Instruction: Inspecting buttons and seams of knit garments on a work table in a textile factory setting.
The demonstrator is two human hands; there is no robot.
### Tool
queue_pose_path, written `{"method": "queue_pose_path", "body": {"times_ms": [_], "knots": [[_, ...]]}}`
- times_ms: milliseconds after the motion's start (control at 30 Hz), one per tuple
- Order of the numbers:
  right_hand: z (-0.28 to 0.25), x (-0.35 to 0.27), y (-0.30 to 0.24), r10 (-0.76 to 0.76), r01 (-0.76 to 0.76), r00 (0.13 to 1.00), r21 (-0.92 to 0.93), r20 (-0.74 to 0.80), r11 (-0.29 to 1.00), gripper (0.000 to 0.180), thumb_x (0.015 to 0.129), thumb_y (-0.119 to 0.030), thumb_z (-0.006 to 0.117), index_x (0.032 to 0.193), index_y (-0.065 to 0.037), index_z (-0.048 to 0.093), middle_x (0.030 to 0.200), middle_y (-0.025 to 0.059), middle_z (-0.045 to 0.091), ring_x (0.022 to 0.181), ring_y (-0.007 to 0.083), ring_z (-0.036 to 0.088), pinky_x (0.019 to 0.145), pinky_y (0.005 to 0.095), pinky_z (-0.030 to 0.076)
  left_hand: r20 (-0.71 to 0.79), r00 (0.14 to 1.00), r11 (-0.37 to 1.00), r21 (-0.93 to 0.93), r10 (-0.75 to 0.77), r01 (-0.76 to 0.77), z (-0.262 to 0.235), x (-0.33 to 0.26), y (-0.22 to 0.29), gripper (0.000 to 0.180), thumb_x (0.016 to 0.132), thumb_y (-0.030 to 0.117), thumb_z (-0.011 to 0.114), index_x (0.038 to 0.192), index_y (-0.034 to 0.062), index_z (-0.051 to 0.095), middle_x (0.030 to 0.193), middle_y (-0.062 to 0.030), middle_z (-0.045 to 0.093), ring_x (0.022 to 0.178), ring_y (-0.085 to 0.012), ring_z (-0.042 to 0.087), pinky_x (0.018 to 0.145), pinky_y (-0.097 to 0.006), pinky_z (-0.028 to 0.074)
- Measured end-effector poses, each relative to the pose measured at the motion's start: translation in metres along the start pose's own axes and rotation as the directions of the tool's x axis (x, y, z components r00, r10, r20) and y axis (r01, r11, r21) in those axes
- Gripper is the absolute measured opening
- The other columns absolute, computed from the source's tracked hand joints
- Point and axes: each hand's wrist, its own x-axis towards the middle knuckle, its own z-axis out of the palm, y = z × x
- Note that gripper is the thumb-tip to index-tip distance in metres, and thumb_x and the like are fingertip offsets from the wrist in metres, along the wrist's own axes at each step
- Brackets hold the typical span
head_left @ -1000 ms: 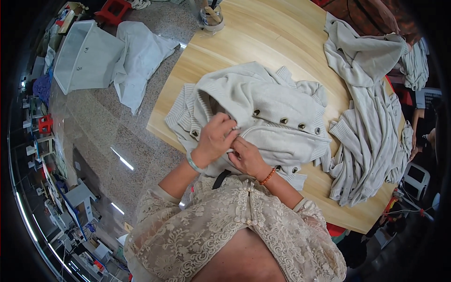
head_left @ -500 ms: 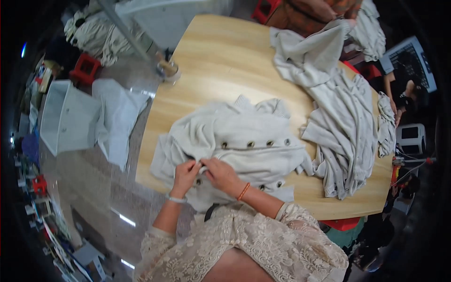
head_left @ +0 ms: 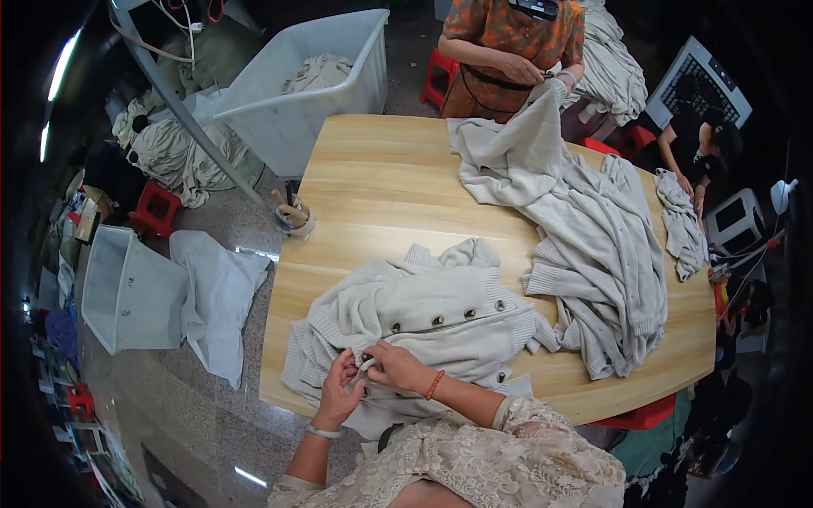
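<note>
A pale grey-beige knitted cardigan (head_left: 423, 292) with dark round buttons lies bunched on the wooden table in front of me. Its button edge is folded up between my two hands at the near left of the garment. Pinched fingers of my right hand (head_left: 398, 369), with an orange bead bracelet at the wrist, grip that edge near a button. On the other side my left hand (head_left: 337, 391) curls round the same edge, its thumb somewhat apart from the fingers. Exactly what lies between the fingertips is too small to make out.
More pale knitwear (head_left: 593, 245) is heaped along the table's right side. Across the wooden table (head_left: 381, 169), a person in an orange-patterned top (head_left: 508, 68) handles one piece. A cup with tools (head_left: 296, 218) stands at the left edge. White bins (head_left: 140, 288) and red stools (head_left: 157, 209) surround the table.
The view has tilted up, showing more of the far side and the other person. My left thumb and fingers have spread further apart; my right hand still pinches the cardigan edge.
</note>
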Motion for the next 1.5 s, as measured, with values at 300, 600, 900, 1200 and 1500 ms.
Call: {"method": "queue_pose_path", "body": {"times_ms": [300, 600, 900, 1200, 1500], "knots": [[0.012, -0.004, 0.011, -0.058, 0.058, 0.998, 0.009, -0.024, 0.998, 0.033, 0.077, -0.018, 0.062, 0.105, -0.001, 0.059, 0.089, 0.02, 0.058, 0.082, 0.0367, 0.06, 0.074, 0.0419, 0.049, -0.038, 0.971, 0.835, 0.518, 0.238, -0.185, 0.004, -0.001, -0.017, 0.024, 0.081, -0.002, 0.057, 0.104, 0.0005, 0.064, 0.091, -0.0148, 0.064, 0.079, -0.0259, 0.065, 0.07, -0.031, 0.05], [0.01, -0.01, 0.012, -0.036, 0.038, 0.999, 0.077, -0.02, 0.996, 0.028, 0.075, -0.007, 0.054, 0.101, 0.002, 0.059, 0.091, 0.025, 0.057, 0.086, 0.0414, 0.057, 0.078, 0.0451, 0.047, -0.201, 0.978, 0.913, 0.407, 0.062, 0.026, 0.006, 0.002, -0.038, 0.011, 0.088, 0.003, 0.058, 0.096, -0.0012, 0.065, 0.074, 0.0006, 0.062, 0.065, -0.0031, 0.053, 0.058, -0.02, 0.043], [0.007, -0.007, 0.017, -0.056, 0.056, 0.997, 0.004, -0.056, 0.998, 0.027, 0.076, 0.006, 0.053, 0.101, 0.0, 0.059, 0.092, 0.0182, 0.055, 0.084, 0.0386, 0.058, 0.073, 0.0415, 0.048, -0.126, 0.991, 0.985, 0.163, -0.034, 0.054, -0.002, 0.015, -0.054, 0.011, 0.089, -0.001, 0.055, 0.098, -0.0026, 0.062, 0.08, -0.0013, 0.064, 0.07, -0.0036, 0.056, 0.063, -0.019, 0.046], [-0.002, -0.006, 0.005, 0.16, -0.182, 0.981, 0.228, 0.113, 0.956, 0.015, 0.082, -0.004, 0.058, 0.097, -0.004, 0.063, 0.08, 0.0147, 0.057, 0.076, 0.0347, 0.059, 0.067, 0.0394, 0.048, -0.24, 0.969, 0.998, -0.024, -0.064, 0.06, -0.046, 0.023, -0.053, 0.012, 0.091, 0.002, 0.054, 0.1, -0.001, 0.061, 0.087, -0.0013, 0.064, 0.076, -0.0059, 0.057, 0.07, -0.022, 0.047], [0.01, -0.018, 0.007, -0.019, -0.006, 0.988, -0.16, -0.154, 0.987, 0.015, 0.081, -0.008, 0.061, 0.096, -0.007, 0.063, 0.09, 0.0101, 0.057, 0.071, 0.0318, 0.061, 0.059, 0.0409, 0.049, 0.385, 0.893, 0.606, 0.662, 0.231, -0.442, 0.01, 0.027, -0.001, 0.047, 0.068, 0.002, 0.067, 0.114, 0.0046, 0.057, 0.106, -0.0143, 0.06, 0.101, -0.0299, 0.055, 0.09, -0.041, 0.039]]}}
